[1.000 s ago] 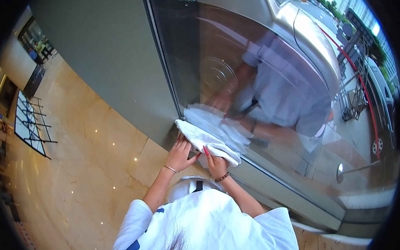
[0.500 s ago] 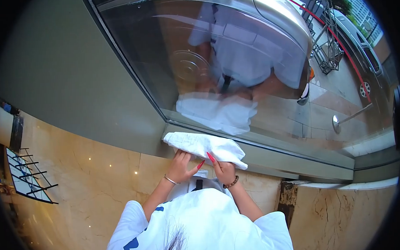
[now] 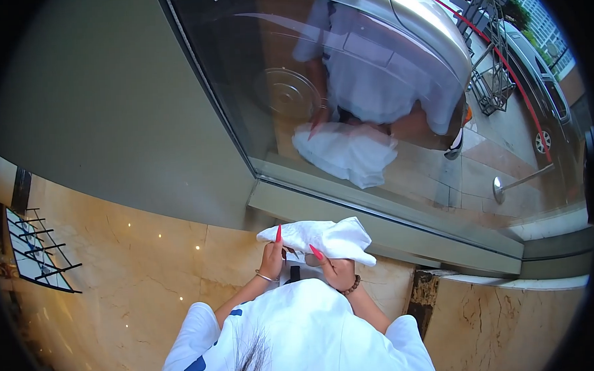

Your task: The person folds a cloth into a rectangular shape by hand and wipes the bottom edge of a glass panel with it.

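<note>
A folded white cloth (image 3: 328,238) is held in front of my body, just short of the metal window sill. My left hand (image 3: 271,259) grips its left part, the thumb with its long red nail pointing up against the near side. On the right, my right hand (image 3: 339,273) is closed on the cloth's lower edge, thumb on top and the other fingers mostly hidden. Beyond the sill stands a large glass pane (image 3: 272,49), in which my shirt and the cloth are reflected.
The metal sill (image 3: 377,219) runs along the glass bottom, with a grey-green panel (image 3: 118,113) at left. Polished tan marble floor (image 3: 143,269) lies below, a marble block (image 3: 498,329) at right. Outside are vehicles, a metal post (image 3: 500,190) and a red rope (image 3: 519,83).
Both hands have drawn the cloth slightly down and right, away from the sill. My left hand has turned so its thumb points up. The cloth's folds have shifted, and the view has moved slightly.
</note>
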`<state>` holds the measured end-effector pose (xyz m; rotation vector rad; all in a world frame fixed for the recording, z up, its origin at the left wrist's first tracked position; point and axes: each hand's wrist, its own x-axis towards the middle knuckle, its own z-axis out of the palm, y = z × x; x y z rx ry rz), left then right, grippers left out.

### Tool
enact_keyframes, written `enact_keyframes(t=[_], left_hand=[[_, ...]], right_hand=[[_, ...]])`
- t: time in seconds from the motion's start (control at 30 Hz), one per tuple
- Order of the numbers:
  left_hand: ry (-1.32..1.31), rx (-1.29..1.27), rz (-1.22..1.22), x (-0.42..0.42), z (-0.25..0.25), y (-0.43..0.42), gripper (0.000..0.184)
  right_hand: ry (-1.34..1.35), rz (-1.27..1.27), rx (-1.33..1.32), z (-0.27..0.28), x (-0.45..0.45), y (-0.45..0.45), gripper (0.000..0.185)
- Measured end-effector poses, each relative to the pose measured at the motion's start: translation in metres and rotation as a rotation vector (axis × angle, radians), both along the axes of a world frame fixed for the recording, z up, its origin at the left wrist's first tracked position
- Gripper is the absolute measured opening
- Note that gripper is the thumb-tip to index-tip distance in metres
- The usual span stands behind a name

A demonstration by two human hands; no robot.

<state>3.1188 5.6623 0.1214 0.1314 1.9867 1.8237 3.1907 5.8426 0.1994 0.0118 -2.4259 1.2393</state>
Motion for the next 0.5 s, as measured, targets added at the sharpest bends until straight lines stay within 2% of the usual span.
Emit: enact_keyframes(t=[0.03,0.07,0.13,0.17,0.2,0.27,0.33,0.4,0.43,0.5], left_hand=[[-0.111,0.064,0.051,-0.009,-0.012,-0.017,0.044],[-0.114,0.064,0.054,-0.015,-0.016,-0.03,0.044],[0.034,0.028,0.077,-0.02,-0.009,-0.042,0.038],[0.114,0.157,0.152,-0.017,-0.003,-0.038,0.028],[0.112,0.157,0.155,-0.013,-0.005,-0.032,0.028],[0.348,0.172,0.241,-0.002,-0.012,-0.012,0.029],[0.333,0.097,0.153,0.007,-0.015,-0.002,0.029],[0.56,0.054,0.074,0.01,-0.007,0.011,0.029],[0.555,0.03,0.062,0.008,-0.019,0.013,0.028],[0.543,-0.052,0.053,-0.003,-0.026,0.025,0.027]], right_hand=[[-0.003,0.003,0.0,-0.007,-0.009,-0.016,0.017],[-0.017,0.003,-0.019,-0.013,-0.015,-0.028,0.017],[-0.034,0.007,-0.038,-0.017,-0.021,-0.039,0.018],[0.009,0.02,-0.016,-0.015,-0.021,-0.038,0.018],[0.052,0.034,0.005,-0.015,-0.02,-0.032,0.017],[0.077,0.048,-0.008,-0.018,-0.013,-0.009,0.017],[0.103,0.062,-0.02,-0.02,-0.008,0.017,0.017],[0.138,0.083,-0.107,-0.024,-0.01,0.032,0.016],[0.137,0.083,-0.109,-0.036,-0.011,0.037,0.016],[-0.039,0.066,-0.254,-0.065,-0.012,0.043,0.019]])
